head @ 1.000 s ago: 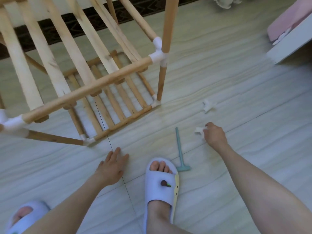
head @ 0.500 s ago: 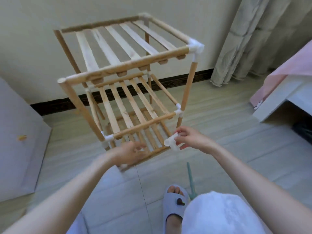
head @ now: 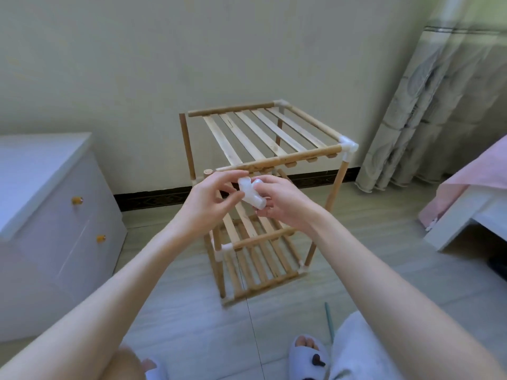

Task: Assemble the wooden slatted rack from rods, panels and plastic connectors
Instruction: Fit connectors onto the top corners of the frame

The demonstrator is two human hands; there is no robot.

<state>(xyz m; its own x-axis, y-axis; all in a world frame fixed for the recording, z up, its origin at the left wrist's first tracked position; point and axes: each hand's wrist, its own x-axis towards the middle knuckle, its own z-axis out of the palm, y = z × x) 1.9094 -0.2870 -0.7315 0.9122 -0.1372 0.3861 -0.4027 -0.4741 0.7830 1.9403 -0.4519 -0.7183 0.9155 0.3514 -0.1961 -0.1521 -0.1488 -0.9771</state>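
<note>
Head view, looking down past both forearms, and the action sits right in the middle: both hands are raised in front of the three-tier wooden slatted rack [head: 270,198], sharing one white plastic three-way connector [head: 251,192]. The left hand [head: 209,201] has its fingers curled in, thumb and fingertips pinching the connector's left side; the right hand [head: 282,203] wraps the right side, fingers curled round it, one open tube end poking out below. The connector hovers just in front of the rack's near left top corner, where the bare top of a wooden upright rod [head: 208,171] shows with no fitting on it; whether the connector touches that rod, I cannot tell. The rack stands upright on the pale tiled floor [head: 370,229] close to the cream wall [head: 192,64]. White connectors [head: 348,147] cap its right-hand top corners, and the far left upright is bare at the top too. A white chest of drawers with amber knobs [head: 55,215] stands at the left, a grey patterned curtain [head: 439,105] hangs at the right, and a bed with a pink cover [head: 472,204] sits at the right edge. Down at the bottom edge, a pale slipper [head: 307,357] on a foot, with a teal tool handle [head: 328,319] lying on the floor just beside it.
</note>
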